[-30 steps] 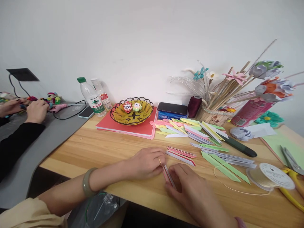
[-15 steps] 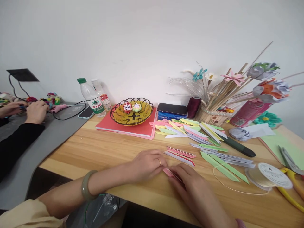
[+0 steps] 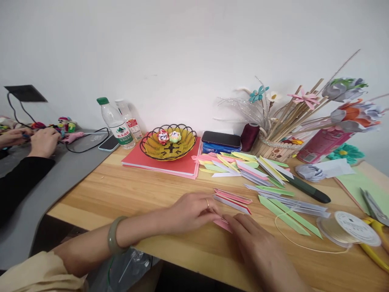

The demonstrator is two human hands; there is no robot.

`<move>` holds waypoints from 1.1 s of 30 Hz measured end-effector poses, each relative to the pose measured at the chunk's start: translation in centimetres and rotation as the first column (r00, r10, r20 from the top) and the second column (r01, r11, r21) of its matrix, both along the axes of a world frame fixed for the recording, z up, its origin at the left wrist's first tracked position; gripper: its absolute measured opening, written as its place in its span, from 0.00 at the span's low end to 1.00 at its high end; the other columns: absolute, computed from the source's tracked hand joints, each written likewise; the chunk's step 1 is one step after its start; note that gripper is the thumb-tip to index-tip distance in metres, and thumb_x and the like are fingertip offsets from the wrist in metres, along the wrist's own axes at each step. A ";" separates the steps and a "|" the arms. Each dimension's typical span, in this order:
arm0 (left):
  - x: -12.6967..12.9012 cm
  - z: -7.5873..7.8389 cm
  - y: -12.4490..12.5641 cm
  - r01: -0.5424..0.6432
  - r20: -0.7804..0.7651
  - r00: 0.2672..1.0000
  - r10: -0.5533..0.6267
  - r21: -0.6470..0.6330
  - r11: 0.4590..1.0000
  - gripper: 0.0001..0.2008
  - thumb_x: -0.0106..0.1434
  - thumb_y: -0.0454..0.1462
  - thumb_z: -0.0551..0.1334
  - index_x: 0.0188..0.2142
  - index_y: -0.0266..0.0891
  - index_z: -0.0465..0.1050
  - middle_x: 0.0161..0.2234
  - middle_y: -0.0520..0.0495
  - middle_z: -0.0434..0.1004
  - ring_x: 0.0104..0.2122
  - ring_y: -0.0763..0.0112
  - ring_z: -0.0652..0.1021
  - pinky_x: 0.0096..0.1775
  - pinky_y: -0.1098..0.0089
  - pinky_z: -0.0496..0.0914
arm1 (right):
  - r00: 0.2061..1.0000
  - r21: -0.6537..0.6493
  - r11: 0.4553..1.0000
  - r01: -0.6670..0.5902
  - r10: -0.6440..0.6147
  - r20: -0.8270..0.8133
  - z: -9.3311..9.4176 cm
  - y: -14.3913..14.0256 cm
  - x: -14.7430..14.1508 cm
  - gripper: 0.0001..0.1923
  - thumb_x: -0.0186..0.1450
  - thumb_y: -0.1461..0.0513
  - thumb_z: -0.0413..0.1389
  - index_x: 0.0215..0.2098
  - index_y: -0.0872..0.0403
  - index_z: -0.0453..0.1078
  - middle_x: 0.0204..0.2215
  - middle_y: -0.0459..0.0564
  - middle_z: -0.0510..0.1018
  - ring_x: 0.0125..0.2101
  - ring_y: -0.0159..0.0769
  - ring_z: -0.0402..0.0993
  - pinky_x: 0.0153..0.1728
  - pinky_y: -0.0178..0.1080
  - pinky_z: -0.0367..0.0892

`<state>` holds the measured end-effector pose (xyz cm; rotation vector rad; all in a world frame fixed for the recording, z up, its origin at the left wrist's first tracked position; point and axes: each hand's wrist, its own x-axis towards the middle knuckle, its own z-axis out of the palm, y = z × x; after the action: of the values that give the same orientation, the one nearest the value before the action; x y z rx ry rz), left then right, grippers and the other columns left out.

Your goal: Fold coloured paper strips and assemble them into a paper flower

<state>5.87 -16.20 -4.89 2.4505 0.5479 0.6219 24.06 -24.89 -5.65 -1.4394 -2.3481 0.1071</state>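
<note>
Between my two hands, just above the front part of the table, is a pink folded paper strip (image 3: 223,224). My left hand (image 3: 194,211), with a ring on one finger, pinches its left end. Fingers of my right hand (image 3: 253,235) are closed on the right end and hide part of it. Right behind my hands lie several folded red and white strips (image 3: 232,201). Two green strips (image 3: 290,215) rest to the right, beside grey-white strips (image 3: 304,205). Farther back spreads a pile of coloured folded strips (image 3: 234,164).
A yellow woven basket (image 3: 146,150) holding two small paper balls stands on red paper (image 3: 130,159). At right are a thread spool (image 3: 354,229), scissors (image 3: 375,209) and a pot of sticks (image 3: 267,148). Another person's hands (image 3: 45,142) work at far left, near bottles (image 3: 117,125).
My hands have shifted slightly right with the pink strip. More of the strip shows between them, and my right fingers sit flatter over its end. The camera view has moved a little.
</note>
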 end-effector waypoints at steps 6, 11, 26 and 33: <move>1.4 -0.3 2.3 -0.308 -0.144 0.938 0.315 0.067 0.949 0.07 0.59 0.38 0.57 0.36 0.39 0.69 0.36 0.47 0.74 0.37 0.67 0.72 0.39 0.67 0.66 | 0.993 -0.068 0.995 0.076 -0.082 -0.089 -0.6 0.3 2.4 0.14 0.63 0.64 0.43 0.46 0.50 0.59 0.37 0.52 0.76 0.34 0.39 0.75 0.30 0.38 0.70; 2.5 -0.7 2.7 -0.239 -0.226 0.935 0.274 0.170 0.956 0.04 0.58 0.36 0.57 0.33 0.39 0.68 0.34 0.48 0.72 0.39 0.65 0.70 0.38 0.66 0.65 | 0.962 -0.221 0.955 0.198 -0.233 -0.144 -0.6 0.2 2.8 0.08 0.65 0.60 0.39 0.38 0.49 0.58 0.30 0.49 0.77 0.26 0.38 0.75 0.23 0.37 0.69; 2.1 -1.7 2.2 -0.143 -0.075 0.985 0.153 0.124 0.982 0.05 0.60 0.33 0.54 0.31 0.36 0.68 0.32 0.47 0.71 0.34 0.71 0.72 0.36 0.72 0.66 | 0.988 -0.179 0.975 0.135 -0.147 -0.054 -0.8 -0.8 2.7 0.08 0.66 0.59 0.42 0.34 0.50 0.61 0.31 0.50 0.74 0.30 0.37 0.73 0.27 0.38 0.68; 2.1 -1.0 0.6 -0.178 -0.037 0.983 0.178 -0.013 0.984 0.04 0.57 0.32 0.56 0.28 0.37 0.69 0.29 0.48 0.73 0.31 0.71 0.72 0.35 0.72 0.66 | 0.996 0.142 0.987 0.069 -0.061 -0.061 -0.4 -0.4 2.5 0.10 0.64 0.62 0.46 0.37 0.49 0.69 0.39 0.53 0.70 0.42 0.41 0.67 0.38 0.44 0.66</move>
<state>7.96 -15.58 -5.90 2.4183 0.7899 0.6427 26.54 -25.30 -6.05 -1.4227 -2.2124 -0.0388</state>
